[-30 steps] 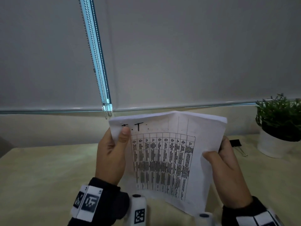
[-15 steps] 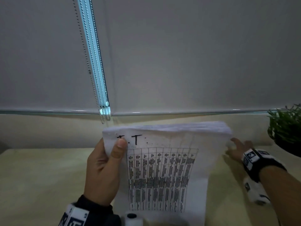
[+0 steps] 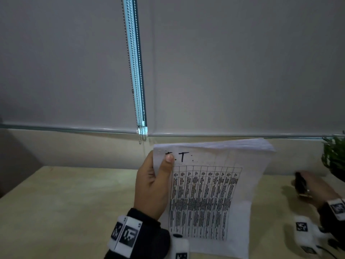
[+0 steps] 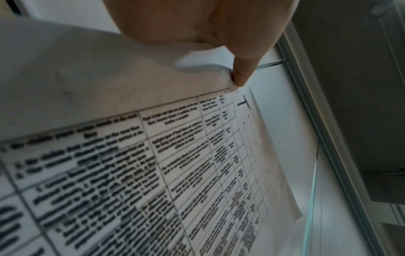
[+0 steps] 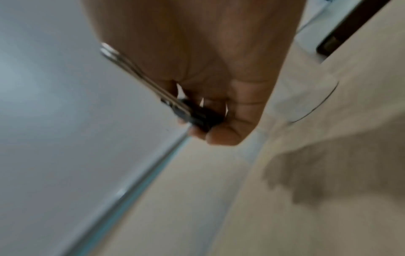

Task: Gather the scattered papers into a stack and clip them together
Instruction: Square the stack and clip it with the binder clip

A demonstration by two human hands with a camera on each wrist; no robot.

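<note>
We held the papers (image 3: 209,199) upright above the desk's (image 3: 74,202) near edge, left hand (image 3: 153,186) pinching their top-left corner, right hand (image 3: 315,187) curled round the clip (image 3: 300,183) near the right edge; the limp stack probably wants clipping beside that thumb.

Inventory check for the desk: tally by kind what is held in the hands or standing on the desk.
Paper stack, held in the left hand: 1
Binder clip, held in the right hand: 1
Potted plant, at the right edge of the desk: 1
Total: 3
</note>
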